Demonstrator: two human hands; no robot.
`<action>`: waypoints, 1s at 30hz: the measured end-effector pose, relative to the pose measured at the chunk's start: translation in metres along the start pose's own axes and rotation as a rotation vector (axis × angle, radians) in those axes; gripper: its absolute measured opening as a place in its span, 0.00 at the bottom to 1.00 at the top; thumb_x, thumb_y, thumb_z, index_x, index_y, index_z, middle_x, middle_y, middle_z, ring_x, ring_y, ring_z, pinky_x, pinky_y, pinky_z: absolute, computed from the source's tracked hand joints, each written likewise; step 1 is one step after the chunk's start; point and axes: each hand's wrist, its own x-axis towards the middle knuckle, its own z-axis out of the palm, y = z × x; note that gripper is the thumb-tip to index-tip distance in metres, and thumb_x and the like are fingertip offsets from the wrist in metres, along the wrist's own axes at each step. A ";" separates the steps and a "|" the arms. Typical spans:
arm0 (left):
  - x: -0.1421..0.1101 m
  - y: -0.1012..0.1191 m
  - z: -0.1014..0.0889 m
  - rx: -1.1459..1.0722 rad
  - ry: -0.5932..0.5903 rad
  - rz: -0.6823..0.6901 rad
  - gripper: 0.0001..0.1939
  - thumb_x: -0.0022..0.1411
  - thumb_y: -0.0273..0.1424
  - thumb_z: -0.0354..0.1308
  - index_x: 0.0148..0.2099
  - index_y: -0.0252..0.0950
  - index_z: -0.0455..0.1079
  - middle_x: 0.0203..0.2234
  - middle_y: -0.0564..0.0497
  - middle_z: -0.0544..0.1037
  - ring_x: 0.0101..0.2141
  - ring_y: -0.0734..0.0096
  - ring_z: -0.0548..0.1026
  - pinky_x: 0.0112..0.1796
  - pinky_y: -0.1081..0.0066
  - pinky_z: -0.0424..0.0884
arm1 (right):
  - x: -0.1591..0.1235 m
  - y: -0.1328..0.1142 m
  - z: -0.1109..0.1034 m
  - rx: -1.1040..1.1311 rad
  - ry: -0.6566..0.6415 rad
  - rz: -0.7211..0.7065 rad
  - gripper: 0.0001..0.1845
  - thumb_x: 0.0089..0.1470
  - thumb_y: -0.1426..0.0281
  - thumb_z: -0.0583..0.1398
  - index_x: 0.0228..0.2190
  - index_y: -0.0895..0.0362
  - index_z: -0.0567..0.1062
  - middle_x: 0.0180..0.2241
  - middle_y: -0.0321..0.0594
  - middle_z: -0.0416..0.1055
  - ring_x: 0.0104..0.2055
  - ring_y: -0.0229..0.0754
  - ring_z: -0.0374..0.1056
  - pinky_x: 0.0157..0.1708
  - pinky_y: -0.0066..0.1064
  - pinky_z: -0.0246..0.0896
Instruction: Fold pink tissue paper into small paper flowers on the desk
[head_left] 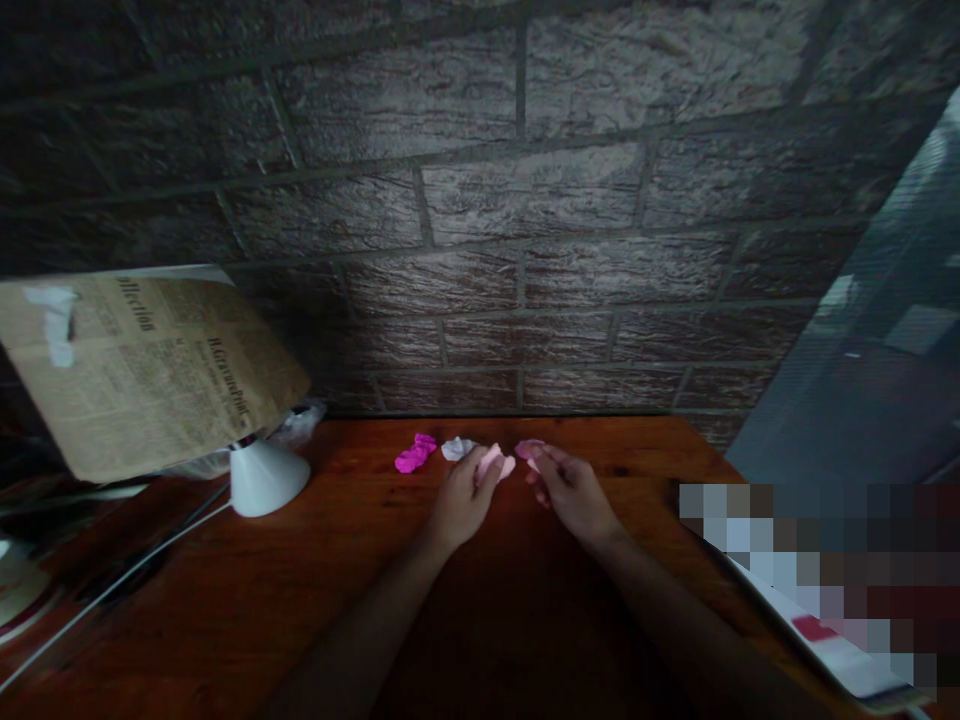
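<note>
My left hand [463,497] is closed around a light pink lump [495,464] that looks like soft modelling clay. My right hand [573,490] is pinched just to the right of it, thumb against fingers; a small pale bit seems to sit at the fingertips, too small to make out. Just beyond those fingers is a mauve lump [529,448], partly hidden by them. To the left of my left hand, a white lump [456,448] and a bright magenta lump [416,453] lie on the wooden table [360,560].
A lamp with a newspaper-print shade [165,370] and white base [266,480] stands at the left, its white cord [120,590] trailing forward. Behind the table rises a brick wall [480,200]. A white flat object [817,625] lies at the right edge, partly pixelated.
</note>
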 end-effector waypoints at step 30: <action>0.000 0.016 0.008 -0.642 -0.003 -0.319 0.26 0.47 0.48 0.72 0.43 0.36 0.76 0.32 0.50 0.77 0.28 0.74 0.71 0.25 0.75 0.66 | -0.012 -0.015 0.008 0.059 -0.160 0.072 0.18 0.41 0.57 0.71 0.29 0.56 0.77 0.24 0.34 0.72 0.23 0.35 0.62 0.22 0.27 0.59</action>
